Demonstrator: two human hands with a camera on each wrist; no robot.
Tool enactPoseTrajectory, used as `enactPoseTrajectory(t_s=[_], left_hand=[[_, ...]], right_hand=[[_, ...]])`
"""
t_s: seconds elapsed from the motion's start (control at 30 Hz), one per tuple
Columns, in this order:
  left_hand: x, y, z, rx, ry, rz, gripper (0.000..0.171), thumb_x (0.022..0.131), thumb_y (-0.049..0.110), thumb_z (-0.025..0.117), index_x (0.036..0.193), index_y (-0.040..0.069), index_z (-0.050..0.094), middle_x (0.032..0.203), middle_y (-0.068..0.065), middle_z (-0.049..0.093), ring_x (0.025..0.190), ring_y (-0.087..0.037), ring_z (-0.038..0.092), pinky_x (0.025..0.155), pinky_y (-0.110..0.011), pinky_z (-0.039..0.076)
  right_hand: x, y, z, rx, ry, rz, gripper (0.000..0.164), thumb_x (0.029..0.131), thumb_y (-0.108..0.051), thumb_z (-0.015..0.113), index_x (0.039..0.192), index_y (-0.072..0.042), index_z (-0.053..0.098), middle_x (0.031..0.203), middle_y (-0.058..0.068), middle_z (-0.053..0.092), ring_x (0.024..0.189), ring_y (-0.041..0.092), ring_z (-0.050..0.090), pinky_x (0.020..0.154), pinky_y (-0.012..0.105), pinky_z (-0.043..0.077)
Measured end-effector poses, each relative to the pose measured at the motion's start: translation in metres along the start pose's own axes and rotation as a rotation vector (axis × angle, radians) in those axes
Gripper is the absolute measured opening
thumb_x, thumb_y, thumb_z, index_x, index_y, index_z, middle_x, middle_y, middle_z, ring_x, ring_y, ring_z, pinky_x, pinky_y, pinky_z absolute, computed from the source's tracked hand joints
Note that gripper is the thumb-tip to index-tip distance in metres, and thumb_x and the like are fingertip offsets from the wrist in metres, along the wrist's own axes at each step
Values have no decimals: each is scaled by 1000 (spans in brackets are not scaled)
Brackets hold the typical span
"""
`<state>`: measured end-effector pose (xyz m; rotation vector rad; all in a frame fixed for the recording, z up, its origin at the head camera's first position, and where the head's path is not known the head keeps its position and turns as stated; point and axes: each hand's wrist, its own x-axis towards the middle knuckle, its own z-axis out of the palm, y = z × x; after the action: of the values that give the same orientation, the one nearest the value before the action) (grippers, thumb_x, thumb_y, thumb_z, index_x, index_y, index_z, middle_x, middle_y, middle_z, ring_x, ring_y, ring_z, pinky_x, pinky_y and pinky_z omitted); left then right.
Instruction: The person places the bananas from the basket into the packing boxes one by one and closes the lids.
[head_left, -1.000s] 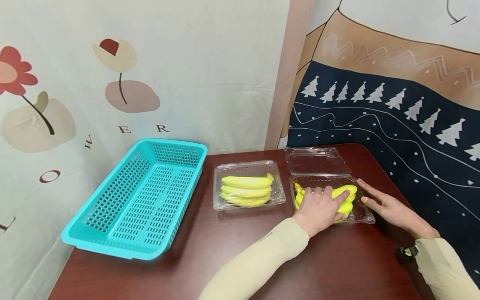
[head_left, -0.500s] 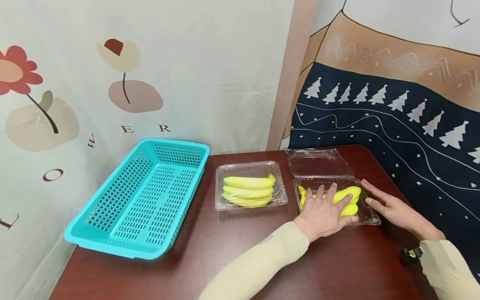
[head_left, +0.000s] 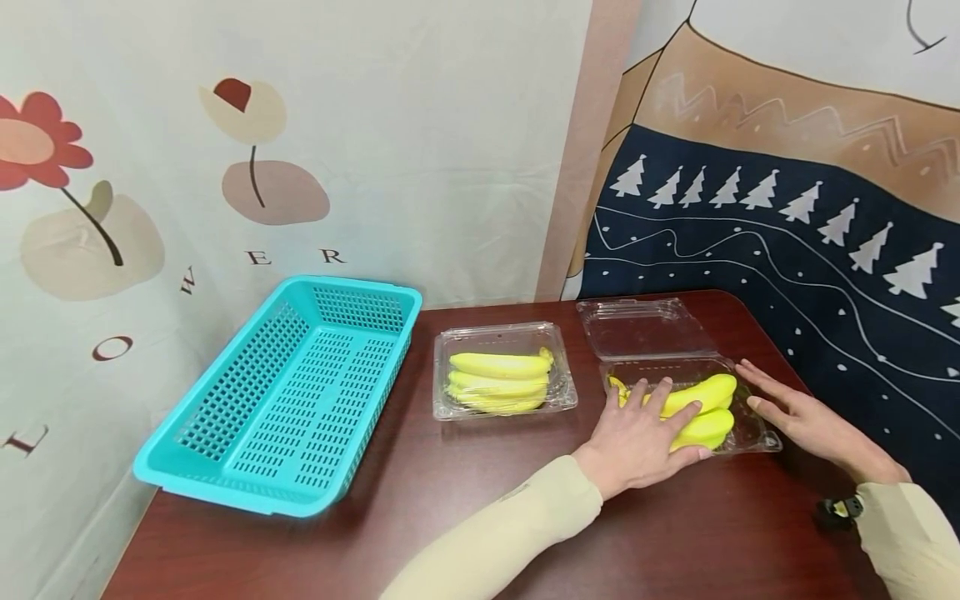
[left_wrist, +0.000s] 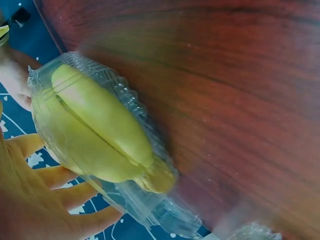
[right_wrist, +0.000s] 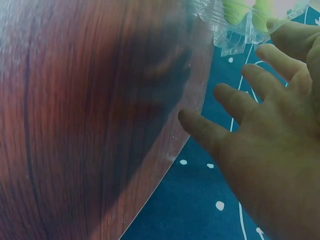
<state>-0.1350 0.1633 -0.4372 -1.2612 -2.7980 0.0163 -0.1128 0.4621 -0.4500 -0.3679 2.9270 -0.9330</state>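
Observation:
A clear plastic clamshell box (head_left: 750, 433) stands on the right of the table with its lid (head_left: 645, 327) folded back behind it. Bananas (head_left: 701, 404) lie inside it, stem end to the left in the head view. My left hand (head_left: 637, 442) lies over the near left part of them, fingers spread and almost straight. My right hand (head_left: 821, 429) is at the right wall of the box, fingers extended with the thumb close to its corner. In the left wrist view, the bananas (left_wrist: 95, 125) show through the clear wall, with the spread fingers (left_wrist: 60, 195) alongside.
A second clamshell box (head_left: 564, 387) with bananas (head_left: 498, 365) stands left of the first, lid down. Farther left is a turquoise perforated basket (head_left: 153, 454). Patterned cloths hang behind the red-brown table (head_left: 465, 483) and along its right side.
The open box with its bananas has slid a little to the right, and both hands have moved with it. My left hand's fingers have spread wider over the bananas. The view has shifted slightly.

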Motion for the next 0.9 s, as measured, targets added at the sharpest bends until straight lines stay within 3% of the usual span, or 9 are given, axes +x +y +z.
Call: enactPoseTrajectory(t_s=[0.17,0.33,0.4,0.47,0.53,0.57,0.77,0.9], left_hand=[[-5,-4,1,-41,20,-8,67,102,73,24,161,43,34,166,2,32,149,-24,36,116,-49,36],[-7,-11,4,-168,107,-56,65,104,67,31,161,36,38,165,0,34,150,-24,36,117,-49,36],[-7,-14,6,-239,151,-86,64,105,64,34,161,33,38,165,-1,35,150,-25,35,117,-50,36],[-6,-17,8,-323,185,-120,64,105,61,37,161,30,38,165,-2,35,151,-26,34,118,-51,35],[-5,-19,10,-404,210,-158,65,105,59,38,161,27,38,166,-3,33,152,-27,32,118,-51,35],[-5,-19,11,-444,222,-179,65,105,59,39,161,25,37,166,-4,33,152,-27,32,118,-51,34],[-1,-21,15,-673,255,-307,66,107,52,42,163,19,33,168,-8,28,153,-29,29,120,-49,33],[3,-21,16,-790,239,-398,68,106,54,41,164,19,32,171,-10,22,156,-29,24,121,-49,31]], right_hand=[[0,4,-3,-5,1,-2,57,110,-17,49,162,-3,29,167,28,19,126,-32,9,93,-4,11],[3,0,-7,6,-25,44,59,111,-23,48,163,-3,28,166,30,20,131,-28,10,91,-5,14],[6,-4,-9,23,-49,88,61,112,-28,47,164,-5,25,166,30,20,146,-11,11,108,7,21],[10,-10,-12,34,-67,132,63,112,-33,45,165,-7,23,167,29,20,156,17,16,120,29,28],[16,-15,-16,39,-87,155,65,112,-37,43,165,-7,22,168,27,19,152,43,22,119,50,30],[20,-18,-18,44,-94,158,65,112,-37,43,165,-6,22,167,28,19,149,50,23,116,62,30],[42,-27,-29,119,-136,177,70,112,-40,41,163,1,19,166,32,15,147,58,20,108,78,24],[53,-26,-35,143,-178,235,74,111,-46,38,164,1,14,165,35,13,147,60,16,108,80,21]])
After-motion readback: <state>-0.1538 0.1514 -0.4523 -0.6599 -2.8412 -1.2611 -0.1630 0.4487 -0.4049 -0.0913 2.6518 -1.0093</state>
